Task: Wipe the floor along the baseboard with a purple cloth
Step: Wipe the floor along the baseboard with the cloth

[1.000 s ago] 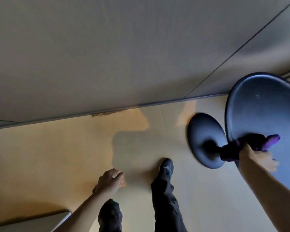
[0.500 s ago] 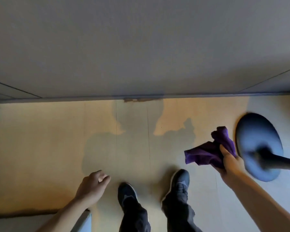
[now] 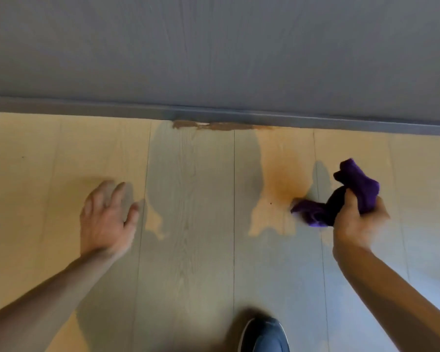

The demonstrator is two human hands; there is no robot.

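Note:
My right hand (image 3: 357,219) is shut on a crumpled purple cloth (image 3: 351,189), held just above the light wood floor (image 3: 191,224) at the right. One end of the cloth sticks up, the other hangs toward the floor. My left hand (image 3: 107,214) is open, fingers spread, low over the floor at the left and holding nothing. A grey baseboard (image 3: 214,115) runs across the view at the foot of a grey wall (image 3: 214,47). A brown smear (image 3: 219,126) lies on the floor right against the baseboard, near the middle.
My dark shoe (image 3: 264,335) stands at the bottom edge, right of centre. My shadow falls across the floor planks between the two hands.
The view has dropped closer to the floor and baseboard. The dark round stool base at the right has left the view. My left hand has opened and spread; my right still holds the cloth.

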